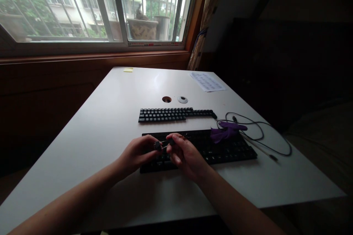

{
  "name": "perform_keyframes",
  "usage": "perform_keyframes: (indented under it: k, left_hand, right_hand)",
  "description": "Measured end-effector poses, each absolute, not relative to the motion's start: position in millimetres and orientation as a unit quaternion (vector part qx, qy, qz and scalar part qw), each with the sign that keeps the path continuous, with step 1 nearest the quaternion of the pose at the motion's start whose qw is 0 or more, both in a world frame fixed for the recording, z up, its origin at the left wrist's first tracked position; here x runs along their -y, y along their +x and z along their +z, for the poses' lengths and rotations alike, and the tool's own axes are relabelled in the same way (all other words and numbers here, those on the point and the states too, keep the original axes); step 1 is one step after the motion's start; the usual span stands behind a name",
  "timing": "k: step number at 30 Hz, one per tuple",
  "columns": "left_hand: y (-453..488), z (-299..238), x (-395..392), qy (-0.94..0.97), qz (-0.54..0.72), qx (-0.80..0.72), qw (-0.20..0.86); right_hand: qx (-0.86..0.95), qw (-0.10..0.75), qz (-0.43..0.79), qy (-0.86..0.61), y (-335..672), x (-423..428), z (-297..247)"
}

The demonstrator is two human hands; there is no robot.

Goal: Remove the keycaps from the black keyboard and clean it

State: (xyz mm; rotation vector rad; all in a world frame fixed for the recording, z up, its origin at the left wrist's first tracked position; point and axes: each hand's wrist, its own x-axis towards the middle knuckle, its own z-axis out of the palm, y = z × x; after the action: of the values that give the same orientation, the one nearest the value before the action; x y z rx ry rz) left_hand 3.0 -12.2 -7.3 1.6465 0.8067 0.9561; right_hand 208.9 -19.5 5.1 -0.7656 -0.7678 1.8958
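Note:
Over the left part of a black keyboard (226, 152), my two hands meet. My left hand (140, 150) pinches a small black keycap (157, 145) between thumb and fingers. A wire keycap puller (171, 141) is gripped in my right hand (186, 156), its thin prongs reaching left to the keycap. Whether the prongs are hooked round it I cannot tell. Behind the keyboard, black keycaps (162, 115) lie in tight rows on the white table (102, 117). My hands and arms hide some of the keyboard's left side.
A purple cloth (227, 131) lies over the keyboard's back right edge. A black cable (259, 139) loops to the right, near a thin brush-like tool (273, 157). Farther back are a round table hole (167, 99), its grey cover (182, 99), a printed sheet (208, 82) and a yellow note (128, 69).

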Motion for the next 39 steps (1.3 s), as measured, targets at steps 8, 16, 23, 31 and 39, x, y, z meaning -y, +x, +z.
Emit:
perform_keyframes:
  k: [8, 16, 23, 31, 39]
  left_hand:
    - [4.7, 4.6, 13.4, 0.791, 0.355, -0.375, 0.328]
    - [1.2, 0.9, 7.4, 0.771, 0.377, -0.387, 0.338]
    - [-0.2, -0.5, 8.7, 0.762, 0.399, -0.367, 0.355]
    - [3.0, -0.7, 8.1, 0.81, 0.396, -0.336, 0.273]
    - [3.9, -4.3, 7.7, 0.822, 0.39, -0.324, 0.26]
  right_hand:
    - [0.328, 0.469, 0.768, -0.287, 212.2, 20.4, 7.4]
    - [0.315, 0.563, 0.699, -0.308, 223.4, 15.8, 11.2]
    - [0.563, 0.569, 0.359, -0.481, 230.4, 20.8, 7.1]
    - [0.739, 0.509, 0.239, -0.371, 224.6, 27.1, 6.6]
    - [0.804, 0.457, 0.179, -0.334, 220.0, 30.5, 6.0]
